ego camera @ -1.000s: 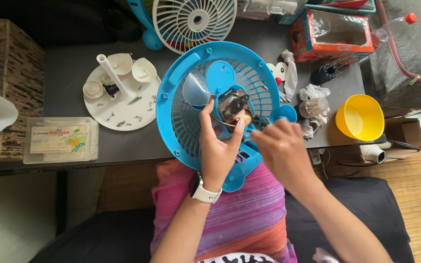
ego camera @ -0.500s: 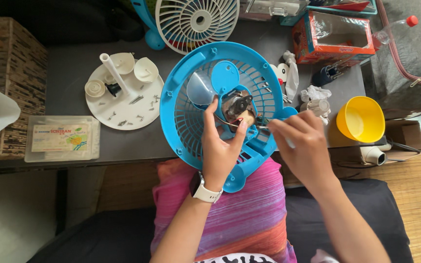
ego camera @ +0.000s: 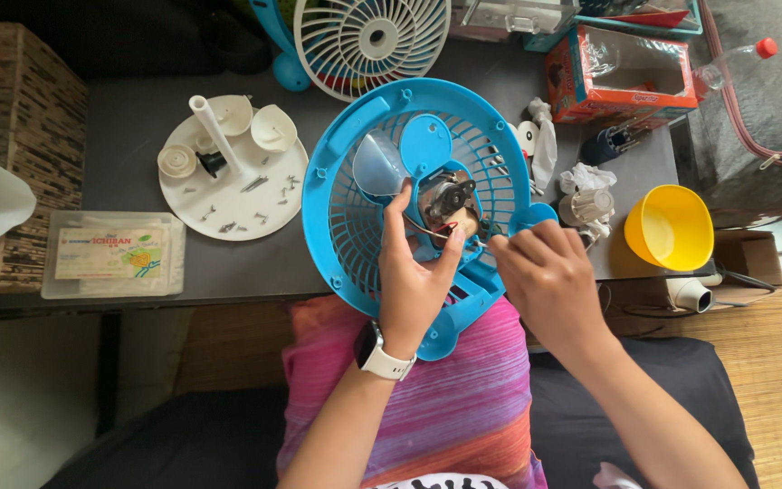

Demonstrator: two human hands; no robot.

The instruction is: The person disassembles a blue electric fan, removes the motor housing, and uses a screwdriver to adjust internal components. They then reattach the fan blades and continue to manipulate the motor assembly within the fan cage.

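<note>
The left hand (ego camera: 414, 285) has its grip clamped on the round blue plastic fan grille (ego camera: 355, 213), palm against the slats, thumb and fingers spread around the small metal motor (ego camera: 450, 199) at the hub. The grille leans on the person's lap and the near edge of the dark counter (ego camera: 128, 154). Just right of this grip, the right hand (ego camera: 549, 281) has its fingers pinched together on a thin tool or wire at the motor; which of the two cannot be told. Red and black wires (ego camera: 445, 231) run between both grips. Right of the right grip, on the counter, stand a crumpled white cloth (ego camera: 586, 177) and a yellow plastic bowl (ego camera: 670, 226). Left of the left grip lie a flat clear plastic packet (ego camera: 110, 255) and, farther, a round white plastic base plate (ego camera: 233, 177) carrying loose screws. Beyond both grips stands a white slatted fan guard (ego camera: 373, 41) and an orange cardboard box (ego camera: 622, 77).
</note>
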